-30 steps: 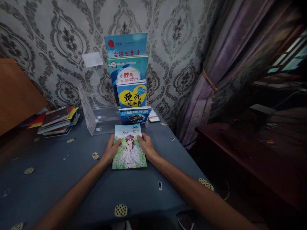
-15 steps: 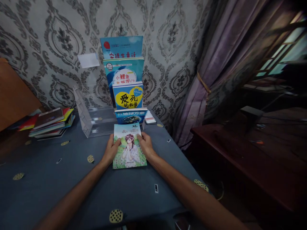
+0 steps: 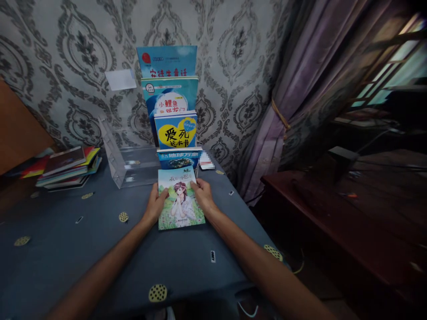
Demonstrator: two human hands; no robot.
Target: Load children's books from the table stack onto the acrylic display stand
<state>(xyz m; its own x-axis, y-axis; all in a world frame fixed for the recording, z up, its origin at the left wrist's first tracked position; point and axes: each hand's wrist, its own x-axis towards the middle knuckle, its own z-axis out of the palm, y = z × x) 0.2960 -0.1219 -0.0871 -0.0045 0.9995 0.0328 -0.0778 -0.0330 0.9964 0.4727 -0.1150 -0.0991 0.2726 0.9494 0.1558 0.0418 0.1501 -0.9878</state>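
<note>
A green-covered book (image 3: pixel 181 206) with a drawn figure on its front is held between my two hands. My left hand (image 3: pixel 156 201) grips its left edge, thumb on the cover, and my right hand (image 3: pixel 202 194) grips the right edge the same way. Just behind it, a clear tiered book stand (image 3: pixel 140 171) holds several books on its right side. These are a blue book with an Earth picture (image 3: pixel 180 160), a blue book with a yellow heart (image 3: pixel 176 132), a teal book (image 3: pixel 171 91) and a taller blue book (image 3: pixel 168 60) at the back.
A pile of books (image 3: pixel 71 166) lies on the left of the table (image 3: pixel 83 240), which has a grey-blue cloth. A white card (image 3: pixel 120 80) shows at the stand's upper left. On the right are a tied purple curtain (image 3: pixel 267 133) and a dark red desk (image 3: pixel 320 222).
The view has shifted slightly, so the stand and table sit a little higher and further left. Both hands still hold the green-covered book, which is tilted slightly differently.
</note>
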